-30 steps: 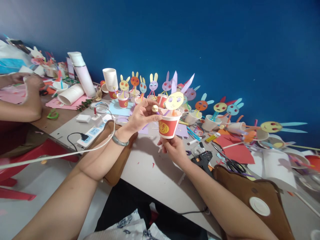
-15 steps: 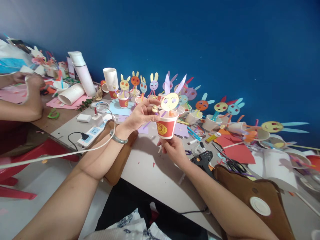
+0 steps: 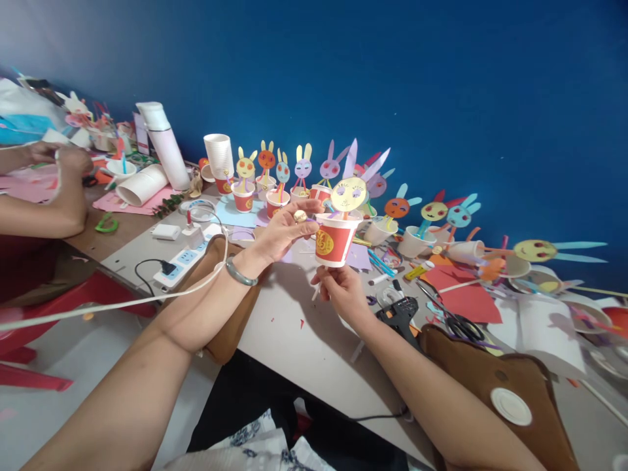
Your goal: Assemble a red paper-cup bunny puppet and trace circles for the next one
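I hold a red paper cup up over the grey table. A yellow paper rabbit face with long lilac ears stands out of it on a stick. My right hand grips the cup from below, by its base and the white stick that pokes out there. My left hand, with a ring and a grey bangle, touches the cup's left rim with its fingertips.
A row of finished rabbit cups lines the blue wall. A white cup stack, a flask, a power strip, a black glue gun, scissors and red paper lie around. Another person's arms work at the left.
The cup and rabbit drifted a little left and then back right, tilting slightly. My left fingers slid from the rabbit's stick down to the cup's rim.
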Demonstrator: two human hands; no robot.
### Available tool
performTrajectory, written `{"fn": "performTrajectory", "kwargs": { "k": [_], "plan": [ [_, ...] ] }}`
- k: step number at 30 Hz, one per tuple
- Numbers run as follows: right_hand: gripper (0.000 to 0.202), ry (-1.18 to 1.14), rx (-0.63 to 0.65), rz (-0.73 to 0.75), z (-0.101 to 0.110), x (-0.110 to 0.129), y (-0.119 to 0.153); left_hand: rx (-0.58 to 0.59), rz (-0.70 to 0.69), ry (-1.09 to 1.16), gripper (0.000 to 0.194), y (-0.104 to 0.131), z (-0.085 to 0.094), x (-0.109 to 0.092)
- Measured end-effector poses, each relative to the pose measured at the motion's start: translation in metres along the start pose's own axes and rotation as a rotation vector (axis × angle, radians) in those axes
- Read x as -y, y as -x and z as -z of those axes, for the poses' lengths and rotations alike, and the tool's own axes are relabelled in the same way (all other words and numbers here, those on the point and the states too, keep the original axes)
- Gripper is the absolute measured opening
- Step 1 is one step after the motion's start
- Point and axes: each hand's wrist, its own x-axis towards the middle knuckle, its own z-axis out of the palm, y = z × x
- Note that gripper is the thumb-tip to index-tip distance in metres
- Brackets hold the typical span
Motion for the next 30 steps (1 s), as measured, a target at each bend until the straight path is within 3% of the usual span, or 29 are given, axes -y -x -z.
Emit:
{"fn": "performTrajectory", "kwargs": {
  "k": [4, 8, 12, 21, 30],
  "plan": [
    [0.043, 0.0, -0.065, 0.01, 0.001, 0.001, -0.002, -0.003, 0.08, 0.064, 0.069, 0.007, -0.014, 0.014],
    [0.044, 0.045, -0.082, 0.047, 0.003, 0.002, -0.002, 0.14, 0.218, 0.001, 0.065, 0.022, -0.032, 0.028],
    [0.043, 0.06, -0.068, 0.077, 0.003, 0.003, -0.001, 0.056, 0.234, -0.041, 0.061, 0.033, -0.043, 0.034],
    [0.036, -0.046, 0.018, -0.009, -0.002, 0.001, 0.001, 0.022, 0.202, -0.061, 0.053, 0.032, -0.04, 0.033],
    [0.029, -0.026, 0.051, -0.044, -0.002, -0.003, 0.001, 0.001, 0.234, -0.053, 0.061, 0.031, -0.043, 0.03]
  ]
}}
